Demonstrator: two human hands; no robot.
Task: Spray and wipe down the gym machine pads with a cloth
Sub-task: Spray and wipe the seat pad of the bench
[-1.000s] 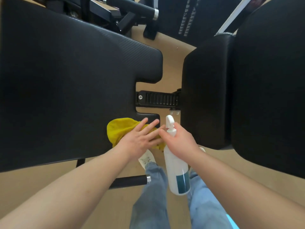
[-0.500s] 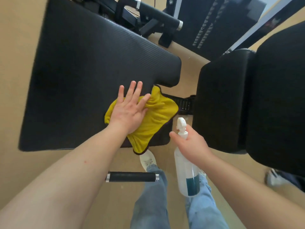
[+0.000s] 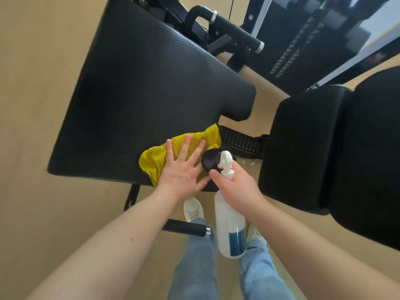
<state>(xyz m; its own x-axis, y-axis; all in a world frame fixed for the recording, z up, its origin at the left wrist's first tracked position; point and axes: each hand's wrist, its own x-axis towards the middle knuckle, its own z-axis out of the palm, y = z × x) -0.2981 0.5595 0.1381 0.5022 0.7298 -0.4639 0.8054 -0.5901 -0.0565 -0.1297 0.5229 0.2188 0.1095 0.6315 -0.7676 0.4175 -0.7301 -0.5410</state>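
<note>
Left hand (image 3: 183,173) flat on the cloth (image 3: 155,158) at the pad's (image 3: 140,94) near corner, right hand (image 3: 237,187) gripping the bottle (image 3: 230,230).

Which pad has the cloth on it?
The big ribbed pad on the left: the left hand presses the yellow cloth onto its near corner. The right-side pads have none.

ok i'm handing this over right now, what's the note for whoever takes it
Left hand: flat, pressing the yellow cloth on the near edge of the large ribbed pad.
Right hand: grips the spray bottle at its neck, beside that pad's corner; blue liquid remains.
Done: cannot tell how much is wiped.
To do: finish this pad, then the black pad on the right.
</note>
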